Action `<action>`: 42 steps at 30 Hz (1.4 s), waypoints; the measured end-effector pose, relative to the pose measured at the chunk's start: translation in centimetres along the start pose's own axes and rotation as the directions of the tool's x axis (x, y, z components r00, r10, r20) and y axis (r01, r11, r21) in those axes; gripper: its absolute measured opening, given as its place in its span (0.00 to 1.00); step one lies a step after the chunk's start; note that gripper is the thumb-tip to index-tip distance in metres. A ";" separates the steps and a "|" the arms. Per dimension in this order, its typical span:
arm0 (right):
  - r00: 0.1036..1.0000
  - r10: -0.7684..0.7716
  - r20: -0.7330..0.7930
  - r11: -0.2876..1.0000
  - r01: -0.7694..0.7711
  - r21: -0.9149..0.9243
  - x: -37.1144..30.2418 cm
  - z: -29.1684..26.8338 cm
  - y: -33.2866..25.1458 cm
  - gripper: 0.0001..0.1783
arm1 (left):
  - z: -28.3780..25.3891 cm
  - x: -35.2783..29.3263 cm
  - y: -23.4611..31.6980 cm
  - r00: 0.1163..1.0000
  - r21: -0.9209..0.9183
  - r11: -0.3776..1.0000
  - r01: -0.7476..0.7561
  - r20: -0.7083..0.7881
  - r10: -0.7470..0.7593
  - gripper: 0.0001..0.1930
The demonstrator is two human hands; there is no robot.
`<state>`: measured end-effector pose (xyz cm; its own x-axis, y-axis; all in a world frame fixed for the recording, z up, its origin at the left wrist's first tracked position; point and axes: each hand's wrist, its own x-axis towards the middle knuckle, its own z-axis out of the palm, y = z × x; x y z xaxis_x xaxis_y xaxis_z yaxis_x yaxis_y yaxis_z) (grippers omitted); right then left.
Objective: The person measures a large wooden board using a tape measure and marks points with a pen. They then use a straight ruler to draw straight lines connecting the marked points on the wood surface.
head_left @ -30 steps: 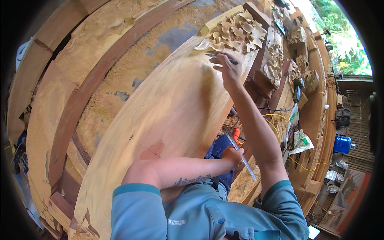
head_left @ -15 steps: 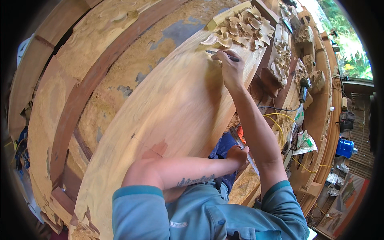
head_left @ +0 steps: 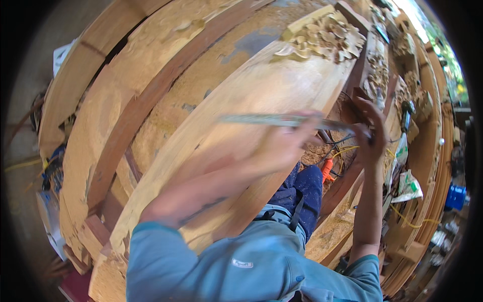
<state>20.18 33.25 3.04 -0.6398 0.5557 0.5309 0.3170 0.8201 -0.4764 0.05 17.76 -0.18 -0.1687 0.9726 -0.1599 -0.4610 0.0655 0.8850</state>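
A long, thin, greyish ruler [head_left: 246, 119] is held across the pale carved wooden board [head_left: 221, 146], smeared by motion. My left hand [head_left: 294, 136], also blurred, is closed around its middle part. Beyond the board's right edge, my right hand [head_left: 372, 123] is at the ruler's right end, fingers curled. The dark end of a pen [head_left: 371, 136] shows at that palm; whether these fingers also grip the ruler is unclear. Carved leaves and petals [head_left: 327, 38] in relief fill the board's far end, while its near surface is smooth.
Dark reddish beams [head_left: 151, 95] and another carved panel [head_left: 93, 121] lie to the left. An orange tool [head_left: 328, 168] and yellow cable [head_left: 347, 150] are beside my knee. More carved wood [head_left: 380, 70], a white-and-green bag [head_left: 408, 186] and a blue container [head_left: 455, 197] are at the right.
My right hand has left the carving's edge and come back to the right. My left hand has lifted the ruler from beside my lap and swung it out over the board.
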 end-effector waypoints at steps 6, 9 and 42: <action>0.920 -0.353 0.171 0.913 0.378 -0.155 1.8 9.1 -4.4 0.19 | -9.1 -10.1 3.5 0.963 0.143 0.990 -0.001 -0.267 0.039 0.28; 0.887 -0.435 0.158 0.890 0.449 -0.074 3.3 14.3 -6.5 0.11 | -10.3 -13.8 2.9 0.834 -0.041 0.976 0.213 -0.512 -0.203 0.31; 0.858 0.481 0.180 0.856 -0.504 0.114 7.5 21.0 4.2 0.24 | -15.1 -17.2 4.5 0.944 0.952 0.129 0.277 -0.295 0.149 0.24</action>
<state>2.00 37.94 -9.71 -0.5226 0.8467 0.0996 0.5144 0.4064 -0.7551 -12.26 -2.00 -0.02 -0.4849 0.8619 -0.1480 0.7231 0.4904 0.4865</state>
